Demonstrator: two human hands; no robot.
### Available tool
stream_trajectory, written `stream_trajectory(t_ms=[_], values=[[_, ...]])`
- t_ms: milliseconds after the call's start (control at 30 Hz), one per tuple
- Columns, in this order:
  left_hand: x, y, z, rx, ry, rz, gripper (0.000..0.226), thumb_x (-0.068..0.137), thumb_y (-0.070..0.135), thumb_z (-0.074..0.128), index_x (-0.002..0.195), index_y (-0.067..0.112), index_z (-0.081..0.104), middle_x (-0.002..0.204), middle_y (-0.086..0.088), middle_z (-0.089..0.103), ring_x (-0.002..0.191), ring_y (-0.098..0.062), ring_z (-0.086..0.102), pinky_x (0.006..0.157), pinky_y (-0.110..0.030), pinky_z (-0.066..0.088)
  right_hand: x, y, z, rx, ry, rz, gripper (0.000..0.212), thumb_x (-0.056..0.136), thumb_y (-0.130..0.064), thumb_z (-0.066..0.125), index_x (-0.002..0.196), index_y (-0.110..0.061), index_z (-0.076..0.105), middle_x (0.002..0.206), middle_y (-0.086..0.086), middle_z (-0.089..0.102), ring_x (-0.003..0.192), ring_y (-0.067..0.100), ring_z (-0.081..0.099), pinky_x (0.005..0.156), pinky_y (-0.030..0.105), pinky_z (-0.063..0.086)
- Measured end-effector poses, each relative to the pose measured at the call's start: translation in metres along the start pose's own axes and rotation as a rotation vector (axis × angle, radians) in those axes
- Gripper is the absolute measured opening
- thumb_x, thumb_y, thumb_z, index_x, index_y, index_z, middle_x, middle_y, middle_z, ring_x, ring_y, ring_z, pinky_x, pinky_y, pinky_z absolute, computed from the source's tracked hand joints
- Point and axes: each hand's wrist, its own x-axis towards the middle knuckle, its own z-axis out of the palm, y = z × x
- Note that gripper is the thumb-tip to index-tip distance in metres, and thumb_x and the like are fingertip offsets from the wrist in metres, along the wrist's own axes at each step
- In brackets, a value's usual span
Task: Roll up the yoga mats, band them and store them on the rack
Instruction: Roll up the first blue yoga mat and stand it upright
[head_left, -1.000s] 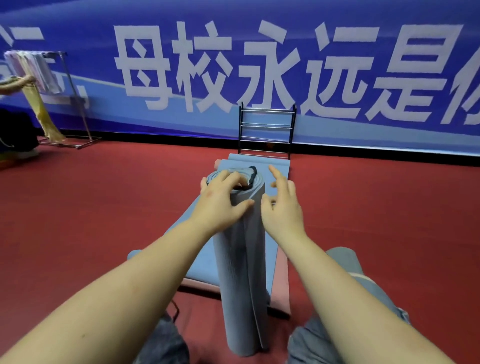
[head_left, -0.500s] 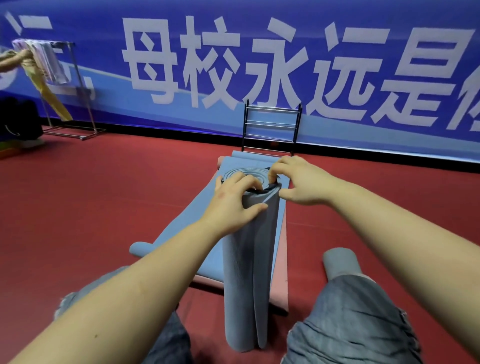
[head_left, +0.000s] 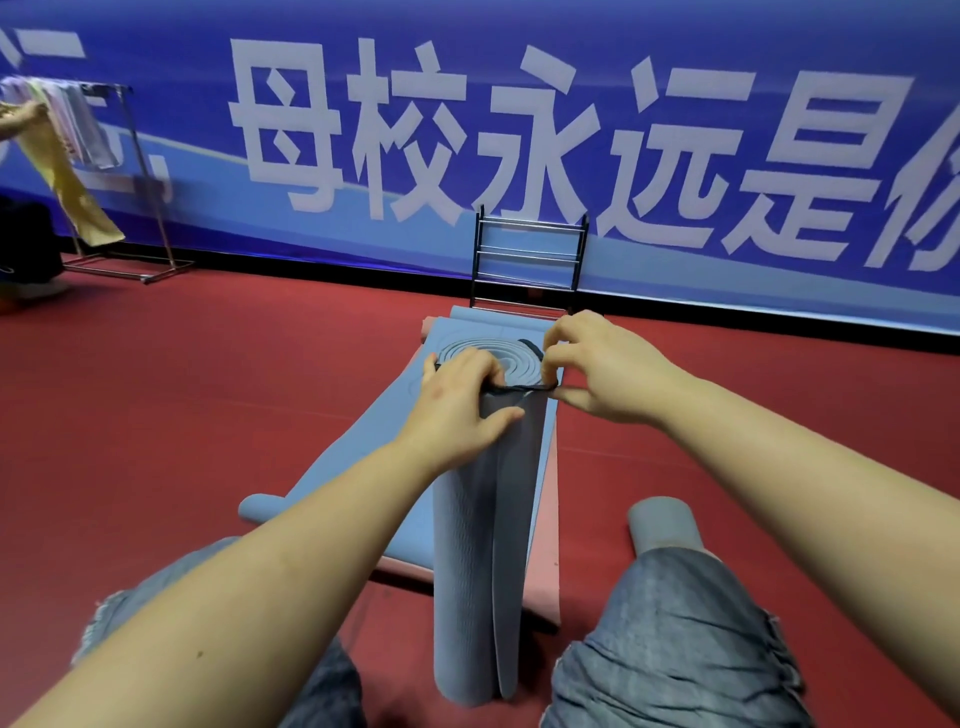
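The rolled mat (head_left: 480, 525) stands on end on the red floor (head_left: 208, 405) between the person's knees, its spiral top facing the camera. A thin dark band (head_left: 519, 387) now lies stretched across the near edge of that top. A second ago it sat bunched on the roll's end; half a second ago the right hand had just reached it.

The right hand (head_left: 597, 364) has swung in from beside the roll and now pinches the band at the roll's right rim, fingers curled, pulling it outward. The left hand (head_left: 460, 410) keeps its wrap round the upper left of the roll, fingertips hooked over the top edge and thumb across the front, steadying it and seemingly pinning the band's other side.

So the banding step has begun but is not finished: the band still looks to sit at the rim rather than round the body of the roll, and I judge it must next be worked down over the end.

Behind the roll a blue mat (head_left: 363, 441) lies flat on a pink mat (head_left: 545, 571), both unrolled. Another rolled mat (head_left: 662, 525) lies on the floor by the right knee. The rack (head_left: 530, 260) stands against the banner wall, well apart from the hands, with no mats visible on it. A clothes rail (head_left: 130, 182) with towels stands far left.
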Motion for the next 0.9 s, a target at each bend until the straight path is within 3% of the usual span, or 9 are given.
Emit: stream_trajectory(t_ms=[100,167,233,333,400,467,633,767,900], values=[[0.001,0.001,0.001,-0.002,0.013,0.008,0.031,0.08,0.024,0.072,0.085,0.019,0.042,0.088,0.001,0.052,0.082,-0.014,0.045,0.11,-0.043,0.013,-0.014,-0.003,0.017,-0.029,0.079,-0.014,0.016,0.069,-0.02,0.079,0.078,-0.018,0.065,0.097,0.004,0.059,0.088,0.029,0.055,0.06,0.032,0.045],[0.002,-0.001,0.001,0.004,0.023,0.017,0.03,0.08,0.021,0.072,0.084,0.019,0.042,0.088,0.001,0.053,0.082,-0.014,0.044,0.11,-0.045,0.016,-0.027,-0.004,0.032,-0.018,0.104,0.014,0.02,0.064,-0.022,0.083,0.074,-0.018,0.066,0.091,0.006,0.061,0.081,0.031,0.058,0.059,0.031,0.045],[0.002,-0.004,-0.001,0.02,0.035,0.016,0.03,0.08,0.021,0.072,0.084,0.019,0.042,0.087,0.001,0.051,0.082,-0.015,0.044,0.111,-0.047,0.016,-0.045,-0.006,0.055,-0.014,0.081,0.054,0.019,0.067,-0.031,0.081,0.07,-0.02,0.067,0.093,0.006,0.063,0.083,0.03,0.06,0.064,0.032,0.048],[0.0,-0.013,-0.004,0.049,0.05,0.008,0.03,0.08,0.021,0.073,0.084,0.018,0.044,0.086,0.003,0.048,0.081,-0.015,0.043,0.111,-0.053,0.017,-0.073,-0.015,0.087,0.119,0.057,0.243,0.025,0.079,-0.04,0.062,0.07,-0.018,0.07,0.102,0.004,0.064,0.094,0.028,0.059,0.076,0.039,0.051],[0.001,-0.016,-0.005,0.057,0.054,0.014,0.027,0.079,0.021,0.074,0.085,0.015,0.048,0.086,0.004,0.048,0.08,-0.016,0.044,0.11,-0.056,0.018,-0.071,-0.019,0.088,0.321,0.216,0.434,0.026,0.082,-0.037,0.056,0.082,-0.016,0.071,0.103,0.002,0.062,0.097,0.026,0.057,0.083,0.033,0.045],[0.002,-0.015,-0.002,0.068,0.053,0.027,0.026,0.078,0.02,0.075,0.085,0.011,0.051,0.085,0.004,0.047,0.08,-0.016,0.044,0.109,-0.056,0.019,-0.052,-0.027,0.074,0.452,0.351,0.502,0.032,0.083,-0.041,0.05,0.095,-0.017,0.068,0.104,-0.001,0.058,0.1,0.021,0.055,0.084,0.028,0.04],[0.002,-0.003,0.01,0.074,0.064,0.066,0.024,0.077,0.027,0.069,0.085,0.009,0.054,0.084,0.005,0.047,0.081,-0.023,0.052,0.106,-0.05,0.018,-0.005,-0.044,0.044,0.521,0.401,0.366,0.033,0.086,-0.023,0.053,0.116,-0.018,0.065,0.119,0.001,0.058,0.112,0.018,0.049,0.095,0.027,0.035],[0.0,-0.007,0.009,0.065,0.091,0.07,0.025,0.077,0.028,0.068,0.085,0.009,0.054,0.084,0.007,0.047,0.08,-0.02,0.051,0.106,-0.045,0.015,-0.005,-0.035,0.045,0.424,0.376,0.213,0.02,0.087,-0.021,0.056,0.096,-0.017,0.073,0.096,-0.003,0.068,0.097,0.017,0.056,0.088,0.028,0.042],[-0.001,-0.008,0.007,0.067,0.092,0.07,0.027,0.076,0.03,0.067,0.086,0.009,0.054,0.084,0.006,0.047,0.081,-0.021,0.051,0.105,-0.041,0.014,-0.007,-0.025,0.042,0.268,0.389,0.098,0.017,0.086,-0.026,0.056,0.09,-0.018,0.071,0.088,-0.003,0.068,0.09,0.021,0.059,0.081,0.033,0.046]])
